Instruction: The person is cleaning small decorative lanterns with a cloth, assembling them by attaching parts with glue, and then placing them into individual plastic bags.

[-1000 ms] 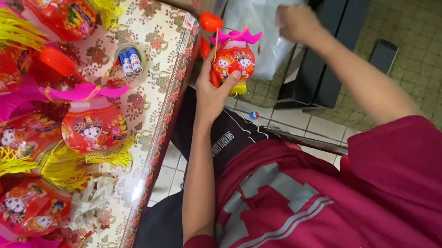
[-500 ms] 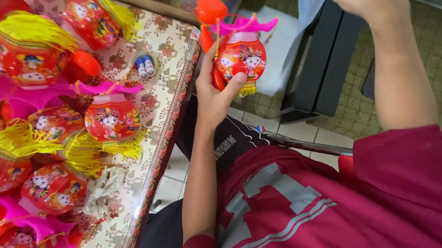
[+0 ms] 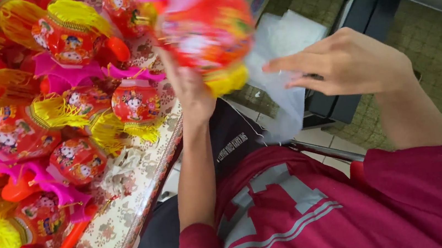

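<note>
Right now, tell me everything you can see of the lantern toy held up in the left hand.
The lantern toy is a round red body with bright printed pictures, blurred here. It looks like shiny plastic. A pink piece tops it and a yellow tassel fringe hangs at its base. The left hand holds it up from below and behind, over the table's edge. The right hand grips a clear plastic bag right beside it; whether bag and lantern touch is unclear.

Bright, even light fills the scene, with soft, faint shadows. The red lantern toy held up close is smeared by motion blur and out of focus. The clear plastic bag looks washed out. The far left lanterns stay fairly sharp.
</note>
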